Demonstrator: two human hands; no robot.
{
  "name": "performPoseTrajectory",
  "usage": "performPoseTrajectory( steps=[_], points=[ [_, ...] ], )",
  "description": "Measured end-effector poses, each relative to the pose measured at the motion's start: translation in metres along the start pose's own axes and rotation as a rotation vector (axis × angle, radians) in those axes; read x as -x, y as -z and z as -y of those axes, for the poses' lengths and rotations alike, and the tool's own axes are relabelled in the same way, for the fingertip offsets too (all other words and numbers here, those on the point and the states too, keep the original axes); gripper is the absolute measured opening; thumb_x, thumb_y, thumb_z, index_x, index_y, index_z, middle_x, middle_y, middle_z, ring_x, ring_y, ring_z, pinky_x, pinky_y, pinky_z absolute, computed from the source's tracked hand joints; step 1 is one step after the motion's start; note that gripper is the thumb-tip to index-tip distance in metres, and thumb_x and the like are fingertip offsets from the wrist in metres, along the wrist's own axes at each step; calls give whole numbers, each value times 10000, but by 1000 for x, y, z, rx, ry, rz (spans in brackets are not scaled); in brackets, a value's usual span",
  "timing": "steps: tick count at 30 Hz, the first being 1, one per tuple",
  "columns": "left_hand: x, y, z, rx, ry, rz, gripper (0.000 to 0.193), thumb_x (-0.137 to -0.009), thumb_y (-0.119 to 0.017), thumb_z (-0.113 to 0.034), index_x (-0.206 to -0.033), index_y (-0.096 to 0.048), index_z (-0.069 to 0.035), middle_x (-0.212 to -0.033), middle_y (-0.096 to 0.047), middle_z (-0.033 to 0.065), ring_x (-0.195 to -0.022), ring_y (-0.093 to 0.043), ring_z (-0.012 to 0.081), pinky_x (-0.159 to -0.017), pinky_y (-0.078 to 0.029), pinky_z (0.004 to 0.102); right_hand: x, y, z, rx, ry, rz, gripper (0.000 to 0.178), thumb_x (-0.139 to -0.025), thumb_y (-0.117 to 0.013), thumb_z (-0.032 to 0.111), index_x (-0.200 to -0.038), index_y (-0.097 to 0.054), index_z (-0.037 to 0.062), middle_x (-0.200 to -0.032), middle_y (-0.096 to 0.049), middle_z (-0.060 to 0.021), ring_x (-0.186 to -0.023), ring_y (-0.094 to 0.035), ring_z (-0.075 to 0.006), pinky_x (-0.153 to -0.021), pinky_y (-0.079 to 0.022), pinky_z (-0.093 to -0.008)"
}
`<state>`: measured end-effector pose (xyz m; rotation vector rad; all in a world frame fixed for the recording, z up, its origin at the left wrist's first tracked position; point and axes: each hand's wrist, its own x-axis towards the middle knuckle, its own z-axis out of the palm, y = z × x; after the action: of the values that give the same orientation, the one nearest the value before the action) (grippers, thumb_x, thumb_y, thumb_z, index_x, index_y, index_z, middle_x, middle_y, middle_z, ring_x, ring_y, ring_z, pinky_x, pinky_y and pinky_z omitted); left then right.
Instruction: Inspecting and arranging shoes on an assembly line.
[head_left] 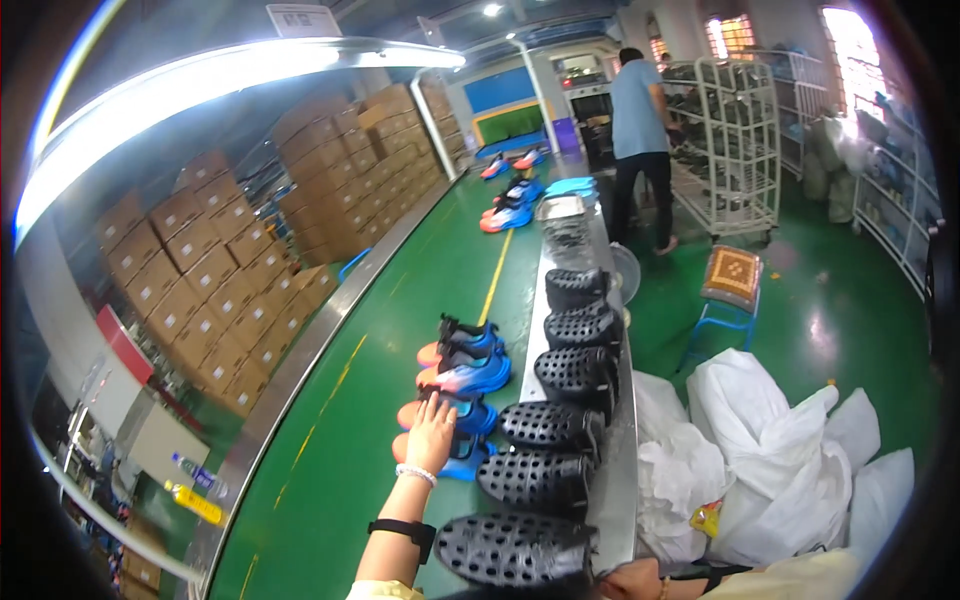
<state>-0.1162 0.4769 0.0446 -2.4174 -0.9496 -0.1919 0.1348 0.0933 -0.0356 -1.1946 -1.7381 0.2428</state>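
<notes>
My left hand (432, 434), with a beaded bracelet and a black wristband, reaches over a row of blue and orange shoes (480, 374) on the green conveyor belt. Its fingers are stretched out and lie across a near shoe in that row. At the lower edge my right hand (634, 578) is curled beside the heel end of the nearest black perforated shoe form (515, 550); what its fingers hold is hidden. More black shoe forms (545, 478) stand in a line along the metal ledge, toes pointing left.
Further along the belt are more shoes (507, 216) and a clear tray (565, 225). White sacks (765, 450) lie right of the ledge, near a cushioned stool (732, 280). A person (640, 130) stands by a wheeled rack (740, 150). Bottles (195, 500) and stacked cartons (215, 290) are left.
</notes>
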Motion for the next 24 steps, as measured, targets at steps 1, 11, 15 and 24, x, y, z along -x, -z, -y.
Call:
performPoseTrajectory(
  steps=[1, 11, 15, 24],
  points=[
    [-9, -10, -8, -65, -13, 23, 362, -864, -545, -136, -1214, -601, -59, -1340, -549, 116, -1380, -377, 330, -1155, -280, 467, 4, 1, -1, 3, -27, 21, 177, -803, -676, 194, -682, -594, 95, -592, -533, -126, -513, -547, -311, -481, -418, -426],
    [44, 26, -19, -243, 240, 279, 236, -873, -527, -179, -844, -752, -115, -887, -710, 71, -1210, -515, 281, -1165, -112, 624, 11, 1, 3, 39, -92, 61, 137, -801, -692, 201, -742, -669, 80, -619, -583, -127, -554, -585, -318, -505, -448, -424],
    [164, 78, -27, -215, 240, 393, 227, -844, -550, -192, -757, -752, -135, -839, -700, 49, -1191, -525, 249, -1171, -111, 620, 19, 9, 1, -81, -262, 53, 173, -852, -644, 195, -756, -665, 53, -618, -607, -132, -530, -587, -290, -498, -440, -396],
    [360, 194, -100, -335, 271, 426, 224, -855, -528, -169, -802, -742, -131, -936, -684, 33, -1277, -485, 234, -1185, -112, 625, -120, 155, 142, -441, 211, -250, 139, -890, -614, 124, -967, -664, 19, -620, -553, -38, -515, -510, -115, -465, -351, -262]
  ],
)
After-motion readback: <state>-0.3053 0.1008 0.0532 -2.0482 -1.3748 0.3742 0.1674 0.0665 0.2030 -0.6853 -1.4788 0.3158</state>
